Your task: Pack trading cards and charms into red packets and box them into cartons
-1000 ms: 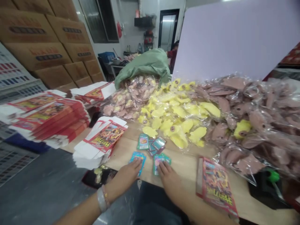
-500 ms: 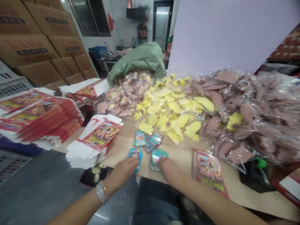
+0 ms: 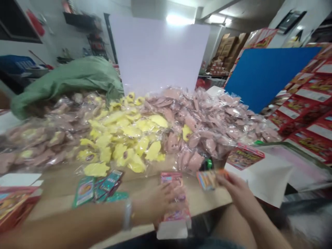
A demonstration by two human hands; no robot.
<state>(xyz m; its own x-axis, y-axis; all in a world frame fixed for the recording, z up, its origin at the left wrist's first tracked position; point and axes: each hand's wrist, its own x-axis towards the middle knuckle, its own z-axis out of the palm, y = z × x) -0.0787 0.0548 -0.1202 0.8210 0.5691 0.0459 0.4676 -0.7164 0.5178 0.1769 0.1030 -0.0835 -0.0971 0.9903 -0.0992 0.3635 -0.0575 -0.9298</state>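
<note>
Your left hand (image 3: 160,202): lower centre of frame, palm down, fingers spread flat over the flat carton (image 3: 173,216), not curled round it. The carton lies at the table (image 3: 59,185) edge. Its long axis is near-vertical in frame, far end pointing at the toy heap, near end overhanging toward you.

Your right hand (image 3: 240,193): just right of the carton, fingers closed on a small pack (image 3: 209,180). The pack is held off the table, long axis left-right, free end pointing left at the carton's far end. It is close but not touching.

Outward: teal cards (image 3: 103,183) at left, yellow bagged toys (image 3: 124,138) and pink bagged toys (image 3: 207,121) above. Frame blurred.
</note>
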